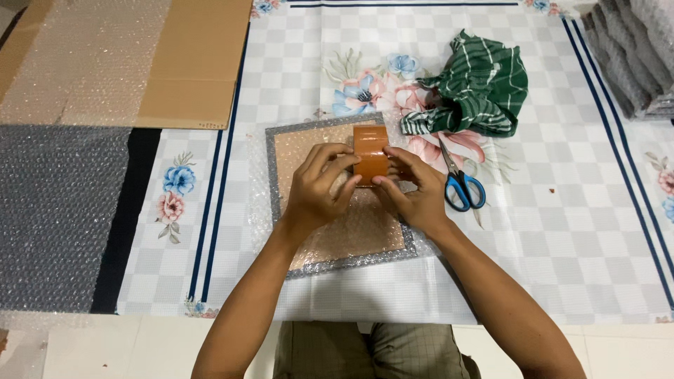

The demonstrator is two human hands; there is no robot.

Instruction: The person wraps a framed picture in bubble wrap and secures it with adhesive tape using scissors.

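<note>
Knees nearest | left hand, right hand: fingers clamped on brown tape roll, steadying it over bubble-wrapped panel | scissors just beside.

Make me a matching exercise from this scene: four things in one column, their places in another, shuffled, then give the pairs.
1. roll of brown tape
2. scissors
3. green striped cloth
4. cardboard sheet

A. top left, partly under bubble wrap
B. held in both hands
C. just right of the right hand
D. crumpled above the scissors

Pairs: 1-B, 2-C, 3-D, 4-A
</note>
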